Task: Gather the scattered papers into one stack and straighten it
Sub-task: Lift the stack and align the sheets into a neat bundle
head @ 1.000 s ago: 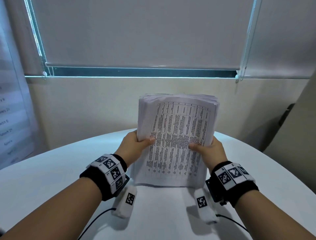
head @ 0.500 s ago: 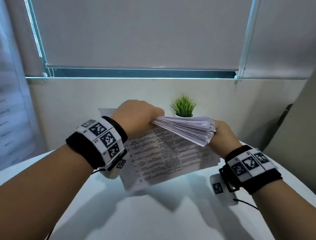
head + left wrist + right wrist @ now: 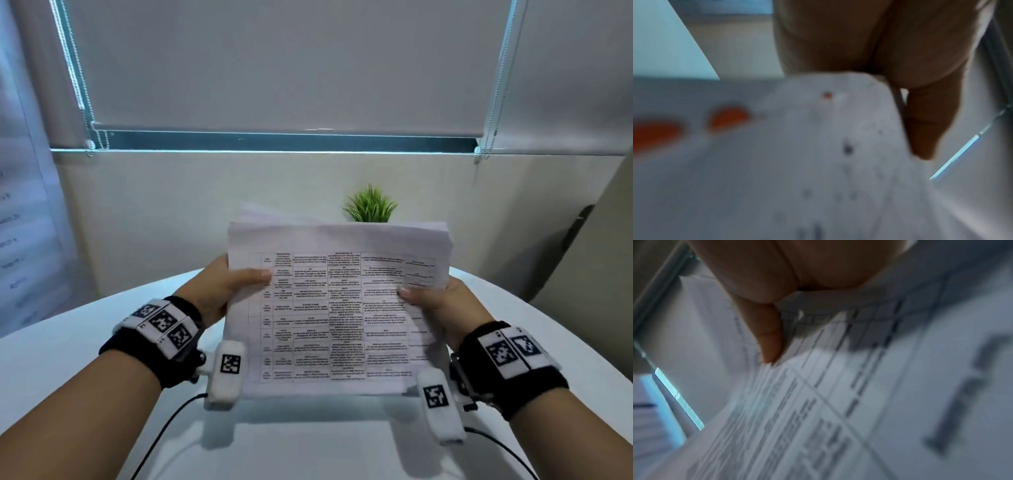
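Note:
A thick stack of printed papers (image 3: pixel 337 308) stands on edge, its bottom edge down at the white round table (image 3: pixel 308 445), the printed table on its front sheet facing me. My left hand (image 3: pixel 233 284) grips its left side, thumb on the front. My right hand (image 3: pixel 431 301) grips the right side the same way. Some sheets stick up unevenly at the top left. The left wrist view is blurred and shows the papers (image 3: pixel 818 154) under my left hand's thumb (image 3: pixel 925 129). In the right wrist view my right hand's thumb (image 3: pixel 768 340) presses on the printed sheet (image 3: pixel 838 394).
A small green potted plant (image 3: pixel 370 207) stands behind the stack near the wall. Cables (image 3: pixel 164 431) trail from both wrist devices over the table. A window with lowered blinds (image 3: pixel 291 68) fills the wall ahead.
The stack was upright in portrait, then swung flat and turned half a second ago. Now it stands upright again in landscape, with both hands on its sides.

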`<state>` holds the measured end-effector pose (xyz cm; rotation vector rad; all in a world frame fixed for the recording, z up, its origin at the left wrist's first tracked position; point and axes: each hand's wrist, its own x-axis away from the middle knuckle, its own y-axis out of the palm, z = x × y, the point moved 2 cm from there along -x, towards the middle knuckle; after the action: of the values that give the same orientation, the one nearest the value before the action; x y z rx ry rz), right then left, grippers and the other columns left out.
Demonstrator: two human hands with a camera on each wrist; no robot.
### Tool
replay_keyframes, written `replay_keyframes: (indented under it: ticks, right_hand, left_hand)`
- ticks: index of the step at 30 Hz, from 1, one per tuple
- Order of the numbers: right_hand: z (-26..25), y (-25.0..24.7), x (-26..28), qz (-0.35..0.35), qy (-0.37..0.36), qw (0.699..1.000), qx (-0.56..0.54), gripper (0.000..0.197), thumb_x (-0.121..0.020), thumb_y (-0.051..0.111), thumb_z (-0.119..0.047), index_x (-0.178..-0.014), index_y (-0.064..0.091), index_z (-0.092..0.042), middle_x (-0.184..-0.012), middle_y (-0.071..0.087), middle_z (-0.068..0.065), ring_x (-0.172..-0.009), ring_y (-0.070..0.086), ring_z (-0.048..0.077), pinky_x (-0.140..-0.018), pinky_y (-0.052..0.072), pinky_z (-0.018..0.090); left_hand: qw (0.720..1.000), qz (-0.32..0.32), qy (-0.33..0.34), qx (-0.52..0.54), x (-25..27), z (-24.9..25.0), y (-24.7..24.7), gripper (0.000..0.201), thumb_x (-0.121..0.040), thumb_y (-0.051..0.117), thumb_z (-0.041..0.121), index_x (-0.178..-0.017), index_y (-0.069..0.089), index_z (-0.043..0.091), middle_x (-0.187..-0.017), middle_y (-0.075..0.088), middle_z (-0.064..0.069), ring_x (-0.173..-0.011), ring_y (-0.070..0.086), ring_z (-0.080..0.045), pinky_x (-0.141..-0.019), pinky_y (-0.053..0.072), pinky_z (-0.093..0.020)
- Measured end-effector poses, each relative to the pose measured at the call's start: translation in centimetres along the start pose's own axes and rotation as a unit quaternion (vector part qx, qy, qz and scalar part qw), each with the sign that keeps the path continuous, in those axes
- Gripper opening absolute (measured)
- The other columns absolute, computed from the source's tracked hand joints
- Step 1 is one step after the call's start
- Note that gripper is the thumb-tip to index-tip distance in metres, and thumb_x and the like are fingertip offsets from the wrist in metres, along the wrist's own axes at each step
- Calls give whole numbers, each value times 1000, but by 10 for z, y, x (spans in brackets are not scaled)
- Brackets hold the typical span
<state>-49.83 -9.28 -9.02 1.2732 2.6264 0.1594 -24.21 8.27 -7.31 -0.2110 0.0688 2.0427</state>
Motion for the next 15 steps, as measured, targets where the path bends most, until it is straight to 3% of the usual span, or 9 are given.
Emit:
replay_keyframes:
  ticks: [2,4,6,10,13,15]
  right_hand:
    - [3,1,-5,45,-5,998,45,22,-78,65,8,-94,69,-5,-80,75,11,-68,69,29,-58,54,31]
    - [2,2,-12,98,-59,985,132,18,-79,70,1,-88,69,-14,-78,72,2,-70,66,21,-64,51,27]
    - [0,7,-12,144,-113,971,155,16,-80,72,-5,-87,67,-18,-83,69,-2,-75,65,15,-66,49,25]
    - [-1,8,-8,162,-160,968,108,17,-80,73,-8,-86,66,-22,-85,69,-5,-77,66,11,-68,51,25]
    - [2,-2,-6,183,-172,957,143,28,-75,78,-9,-83,58,-27,-84,66,-9,-73,63,0,-70,52,23]
    - [1,-6,-4,198,-175,952,152,33,-73,79,-11,-90,56,-27,-89,64,-9,-82,63,8,-79,53,30]
  left_hand:
    - [997,33,26,-72,-2,2,7,64,-54,91,31,-108,68,7,-105,75,-14,-95,72,-32,-71,58,-31]
    - [972,112,90,-184,-5,8,17,26,-76,81,20,-99,68,17,-95,75,-4,-88,72,-26,-72,56,-31]
    - [952,162,145,-217,-5,12,28,13,-86,74,22,-96,66,25,-92,73,5,-84,70,-15,-72,56,-32]
    - [951,177,190,-168,2,15,35,24,-85,75,25,-102,60,31,-100,70,12,-90,68,-6,-74,57,-28]
    - [961,175,160,-142,4,4,32,46,-79,79,23,-113,49,33,-107,65,13,-96,66,-4,-81,56,-31]
    - [965,170,151,-134,6,-1,31,62,-79,79,20,-125,41,32,-106,64,14,-94,67,-1,-86,58,-34]
